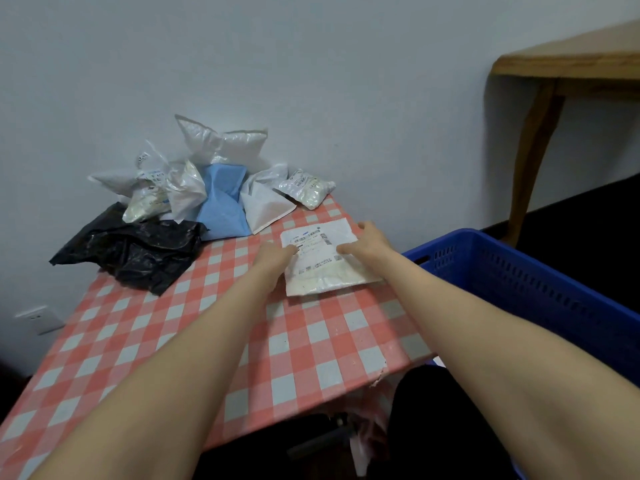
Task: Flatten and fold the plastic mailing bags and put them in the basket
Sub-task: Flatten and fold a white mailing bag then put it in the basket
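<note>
The left hand [275,256] and right hand [369,239] both press down with fingers out on a white labelled mailing bag [329,271] lying flat on the checkered counter [207,323], blue basket [519,282] just beside it, pile of other bags [207,188] behind.

Both forearms [194,341] are bare along their whole visible length, as are the left hand [273,258] and right hand [370,242], with dark, black-looking clothing [433,410] near the right forearm.

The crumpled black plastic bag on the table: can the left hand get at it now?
Probably yes: only bare red-and-white checked tablecloth lies between the left hand and the crumpled black plastic bag.
</note>
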Action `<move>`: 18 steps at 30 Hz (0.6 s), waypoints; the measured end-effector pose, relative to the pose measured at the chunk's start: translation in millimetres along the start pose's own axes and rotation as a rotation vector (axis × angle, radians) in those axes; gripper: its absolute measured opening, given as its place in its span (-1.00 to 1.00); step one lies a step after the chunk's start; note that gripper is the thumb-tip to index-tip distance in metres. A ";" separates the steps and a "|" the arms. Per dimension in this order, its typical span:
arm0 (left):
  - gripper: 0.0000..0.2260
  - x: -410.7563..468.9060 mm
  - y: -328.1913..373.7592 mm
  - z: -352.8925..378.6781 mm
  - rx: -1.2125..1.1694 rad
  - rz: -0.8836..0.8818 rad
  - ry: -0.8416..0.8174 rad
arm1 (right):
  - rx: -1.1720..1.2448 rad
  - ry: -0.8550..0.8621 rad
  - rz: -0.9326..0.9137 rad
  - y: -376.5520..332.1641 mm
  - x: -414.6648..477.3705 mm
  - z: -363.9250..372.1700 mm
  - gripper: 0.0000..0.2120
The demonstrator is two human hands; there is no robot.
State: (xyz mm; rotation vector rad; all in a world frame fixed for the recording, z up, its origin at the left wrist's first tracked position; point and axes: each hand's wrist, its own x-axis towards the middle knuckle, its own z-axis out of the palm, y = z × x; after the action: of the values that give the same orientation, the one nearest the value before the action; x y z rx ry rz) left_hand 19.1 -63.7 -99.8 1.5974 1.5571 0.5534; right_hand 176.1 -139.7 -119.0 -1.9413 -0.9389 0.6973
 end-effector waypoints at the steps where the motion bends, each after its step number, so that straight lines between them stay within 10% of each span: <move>1: -0.46 -2.9 5.1 2.7 -0.029 0.029 0.002 | 0.058 0.019 0.027 -0.6 0.6 -1.8 -0.28; 8: -0.50 -14.7 57.7 43.5 -0.117 0.186 -0.123 | 0.491 0.168 0.199 18.2 1.0 -51.1 -0.28; 12: -0.58 -22.7 83.9 85.4 -0.026 0.260 -0.155 | 0.624 0.240 0.306 44.7 -5.7 -88.2 -0.73; 18: -0.55 -33.9 106.7 149.7 0.131 0.378 -0.254 | 0.631 0.328 0.423 109.1 -4.0 -129.6 -0.86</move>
State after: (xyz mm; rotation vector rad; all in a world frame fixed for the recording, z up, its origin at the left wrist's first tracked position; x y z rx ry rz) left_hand 196.4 -122.8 -92.9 1.9958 1.1293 0.4322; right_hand 308.8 -240.3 -150.2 -1.6088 -0.0715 0.7647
